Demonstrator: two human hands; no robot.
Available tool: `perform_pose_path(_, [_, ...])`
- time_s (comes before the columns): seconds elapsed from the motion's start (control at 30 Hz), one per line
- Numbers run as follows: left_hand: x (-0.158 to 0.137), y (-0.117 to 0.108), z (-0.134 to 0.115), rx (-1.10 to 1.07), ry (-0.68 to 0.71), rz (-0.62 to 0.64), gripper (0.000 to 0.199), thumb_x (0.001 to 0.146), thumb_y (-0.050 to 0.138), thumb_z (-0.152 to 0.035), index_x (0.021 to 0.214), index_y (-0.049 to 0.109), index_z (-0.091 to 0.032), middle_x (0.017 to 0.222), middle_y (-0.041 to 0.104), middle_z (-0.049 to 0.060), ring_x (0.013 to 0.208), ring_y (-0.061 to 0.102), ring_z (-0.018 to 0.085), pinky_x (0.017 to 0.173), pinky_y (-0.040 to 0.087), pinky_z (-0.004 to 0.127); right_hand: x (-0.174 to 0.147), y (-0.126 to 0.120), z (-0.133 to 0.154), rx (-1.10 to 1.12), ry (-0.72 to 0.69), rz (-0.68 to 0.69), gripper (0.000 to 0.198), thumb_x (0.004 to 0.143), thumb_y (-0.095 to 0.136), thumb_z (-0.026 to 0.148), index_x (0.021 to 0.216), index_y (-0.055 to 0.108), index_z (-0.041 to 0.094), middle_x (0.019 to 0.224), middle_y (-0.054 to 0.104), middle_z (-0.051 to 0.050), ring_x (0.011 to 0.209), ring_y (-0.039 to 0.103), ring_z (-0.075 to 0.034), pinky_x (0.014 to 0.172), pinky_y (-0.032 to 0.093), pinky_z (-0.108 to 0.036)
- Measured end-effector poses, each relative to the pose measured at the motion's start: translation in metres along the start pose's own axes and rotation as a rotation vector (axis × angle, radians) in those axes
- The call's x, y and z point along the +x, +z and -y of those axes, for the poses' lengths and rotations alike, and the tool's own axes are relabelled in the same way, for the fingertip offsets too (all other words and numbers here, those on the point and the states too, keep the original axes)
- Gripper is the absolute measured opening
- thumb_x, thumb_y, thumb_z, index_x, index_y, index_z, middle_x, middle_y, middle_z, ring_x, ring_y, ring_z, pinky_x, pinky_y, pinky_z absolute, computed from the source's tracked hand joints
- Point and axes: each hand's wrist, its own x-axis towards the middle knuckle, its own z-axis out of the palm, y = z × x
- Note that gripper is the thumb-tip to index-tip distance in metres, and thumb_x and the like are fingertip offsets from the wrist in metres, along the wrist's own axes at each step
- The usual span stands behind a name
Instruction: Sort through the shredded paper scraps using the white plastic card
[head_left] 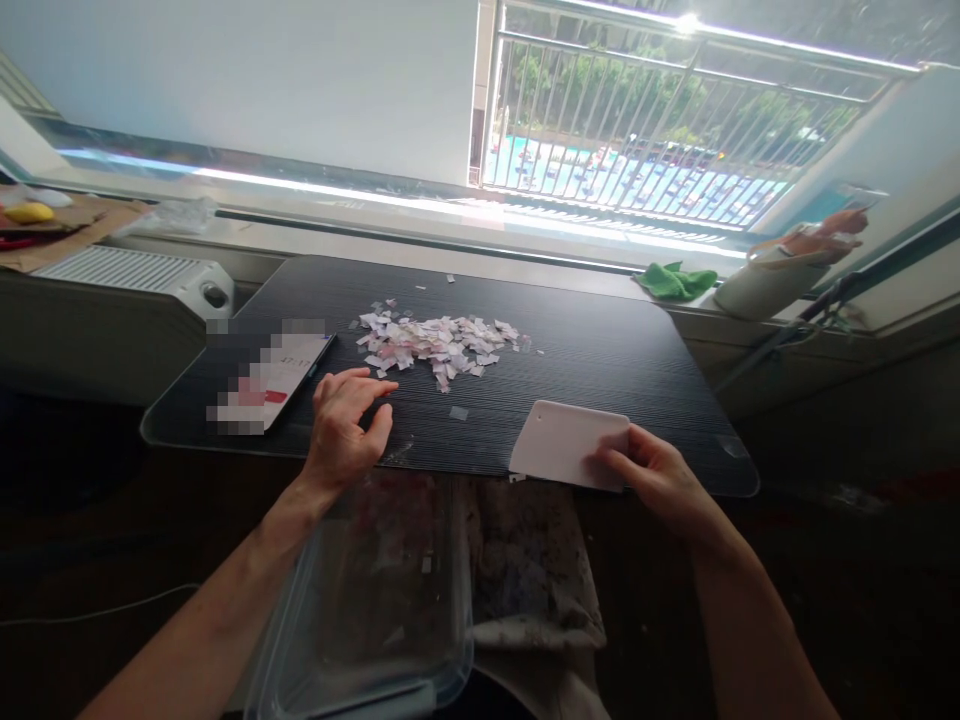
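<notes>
Between the thumb and fingers of my right hand is the right end of a flat white scraper card, which has a small hole in its upper left corner. The card is at the table's near edge, with a few tiny scraps by its lower left corner. My left hand is over the near left part of the table, fingers apart and bent, with nothing in it. Just beyond it lies a loose heap of small white and pinkish paper scraps. A single translucent scrap lies between my hands.
A phone lies left on the dark table. Below the near edge stands a clear plastic bin beside a stained cloth. A green cloth and a pale container sit on the sill; a white radiator is left.
</notes>
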Motion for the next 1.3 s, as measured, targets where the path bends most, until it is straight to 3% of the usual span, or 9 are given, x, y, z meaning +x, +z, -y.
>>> perform_pose_path(0.2, [-0.001, 0.002, 0.001, -0.002, 0.01, -0.019, 0.022, 0.086, 0.05, -0.026, 0.095, 0.069, -0.02, 0.093, 0.072, 0.007, 0.111, 0.06, 0.03, 0.103, 0.04, 0.051, -0.009, 0.001, 0.005, 0.004, -0.014, 0.054, 0.021, 0.069, 0.077, 0.035, 0.078, 0.068, 0.019, 0.075, 0.073, -0.001, 0.07, 0.069, -0.017, 0.067, 0.055, -0.026])
perform_pose_path(0.4, [-0.002, 0.003, 0.001, -0.001, 0.01, -0.045, 0.023, 0.085, 0.049, -0.022, 0.097, 0.069, -0.019, 0.093, 0.072, 0.007, 0.11, 0.06, 0.029, 0.103, 0.04, 0.051, 0.035, 0.036, 0.009, 0.127, -0.1, -0.244, 0.035, 0.059, 0.079, 0.041, 0.083, 0.066, 0.019, 0.074, 0.072, -0.002, 0.065, 0.066, -0.018, 0.062, 0.056, -0.029])
perform_pose_path(0.47, [-0.002, 0.004, 0.001, -0.001, -0.013, -0.04, 0.023, 0.085, 0.049, -0.022, 0.097, 0.068, -0.02, 0.095, 0.072, 0.006, 0.111, 0.059, 0.028, 0.104, 0.04, 0.05, 0.047, 0.052, 0.006, 0.097, -0.114, -0.262, 0.035, 0.059, 0.077, 0.045, 0.079, 0.064, 0.019, 0.07, 0.07, -0.001, 0.062, 0.064, -0.018, 0.057, 0.053, -0.029])
perform_pose_path(0.73, [-0.003, 0.004, 0.0, -0.021, -0.063, -0.013, 0.023, 0.083, 0.05, -0.02, 0.098, 0.068, -0.021, 0.094, 0.071, 0.005, 0.113, 0.058, 0.027, 0.107, 0.036, 0.049, 0.032, 0.086, 0.004, 0.027, -0.044, 0.066, 0.025, 0.066, 0.071, 0.04, 0.079, 0.065, 0.02, 0.074, 0.071, -0.003, 0.066, 0.063, -0.018, 0.059, 0.05, -0.029])
perform_pose_path(0.93, [-0.004, 0.004, -0.001, -0.029, -0.064, -0.009, 0.024, 0.082, 0.051, -0.019, 0.098, 0.069, -0.02, 0.094, 0.072, 0.005, 0.113, 0.058, 0.027, 0.107, 0.036, 0.05, 0.033, 0.093, 0.011, 0.058, -0.03, 0.004, 0.03, 0.062, 0.073, 0.04, 0.081, 0.065, 0.018, 0.075, 0.07, -0.003, 0.068, 0.063, -0.018, 0.063, 0.05, -0.029])
perform_pose_path(1.13, [-0.003, 0.003, -0.002, -0.032, -0.095, 0.01, 0.024, 0.081, 0.051, -0.019, 0.098, 0.069, -0.021, 0.095, 0.072, 0.005, 0.115, 0.058, 0.027, 0.109, 0.035, 0.049, 0.035, 0.102, 0.014, 0.055, -0.063, -0.001, 0.029, 0.065, 0.071, 0.042, 0.079, 0.064, 0.018, 0.07, 0.069, -0.001, 0.062, 0.061, -0.017, 0.056, 0.048, -0.027])
perform_pose_path(1.3, [-0.002, 0.002, -0.002, -0.038, -0.096, 0.015, 0.024, 0.082, 0.05, -0.019, 0.097, 0.069, -0.021, 0.095, 0.072, 0.006, 0.115, 0.058, 0.028, 0.11, 0.035, 0.051, 0.031, 0.105, 0.012, 0.025, -0.08, 0.11, 0.024, 0.068, 0.07, 0.038, 0.08, 0.065, 0.018, 0.072, 0.071, -0.002, 0.063, 0.062, -0.017, 0.055, 0.049, -0.027])
